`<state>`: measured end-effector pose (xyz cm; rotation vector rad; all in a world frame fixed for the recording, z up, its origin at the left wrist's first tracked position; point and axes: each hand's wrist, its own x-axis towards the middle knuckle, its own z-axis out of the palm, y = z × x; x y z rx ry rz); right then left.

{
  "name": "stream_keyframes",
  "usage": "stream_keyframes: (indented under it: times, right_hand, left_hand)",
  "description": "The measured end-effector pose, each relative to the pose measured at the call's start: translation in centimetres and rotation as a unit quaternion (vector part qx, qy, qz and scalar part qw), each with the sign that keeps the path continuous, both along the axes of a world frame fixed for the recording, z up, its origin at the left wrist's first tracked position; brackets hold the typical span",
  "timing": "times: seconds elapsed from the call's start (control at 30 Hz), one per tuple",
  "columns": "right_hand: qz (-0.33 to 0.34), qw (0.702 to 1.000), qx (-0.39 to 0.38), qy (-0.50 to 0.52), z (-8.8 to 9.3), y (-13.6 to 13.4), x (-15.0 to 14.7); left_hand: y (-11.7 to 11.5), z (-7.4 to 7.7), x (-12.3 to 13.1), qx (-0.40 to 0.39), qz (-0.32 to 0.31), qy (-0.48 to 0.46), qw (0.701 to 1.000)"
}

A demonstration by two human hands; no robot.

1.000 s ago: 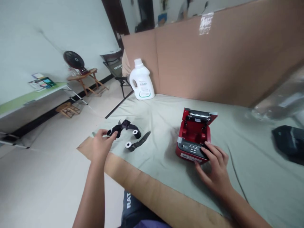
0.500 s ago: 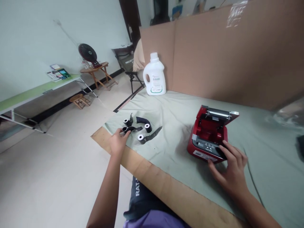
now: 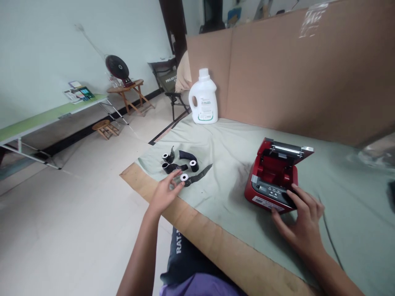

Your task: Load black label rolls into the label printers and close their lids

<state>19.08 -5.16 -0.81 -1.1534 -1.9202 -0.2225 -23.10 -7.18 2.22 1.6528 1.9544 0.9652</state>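
Black roll (image 3: 184,178), the nearest of 4 with loose dark tails, lies near the edge of the cloth-covered bench (image 3: 222,209), its white end showing. The left hand (image 3: 164,195) has thumb and forefinger parted at it; I cannot tell whether they pinch it. The right hand (image 3: 304,220) grips the front corner of the red printer (image 3: 273,191), lid raised. Beyond stands 1 white bottle (image 3: 204,102).
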Motion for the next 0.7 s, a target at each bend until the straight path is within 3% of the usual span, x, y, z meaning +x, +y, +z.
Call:
stream_keyframes:
  times: [0.17,0.3,0.4,0.53,0.7]
  right_hand:
    - [-0.001,1.0,0.002,-0.004,0.3,-0.2,0.0]
    - [-0.006,1.0,0.011,-0.021,1.1,-0.6,-0.2]
    - [0.005,0.999,0.025,-0.028,2.7,-1.1,-0.6]
    - [0.069,0.997,-0.015,-0.018,7.3,-1.4,-2.1]
    - [0.195,0.953,-0.232,-0.022,14.9,-0.1,-4.5]
  left_hand:
    - [0.3,-0.2,1.5,-0.015,0.01,-0.028,0.999]
    - [0.2,0.6,2.3,-0.008,0.009,-0.149,0.989]
    - [0.1,1.9,2.9,-0.051,-0.018,-0.249,0.967]
    - [1.0,4.3,5.1,-0.076,-0.109,-0.315,0.94]
    - [3.6,7.5,11.5,-0.043,-0.301,-0.371,0.878]
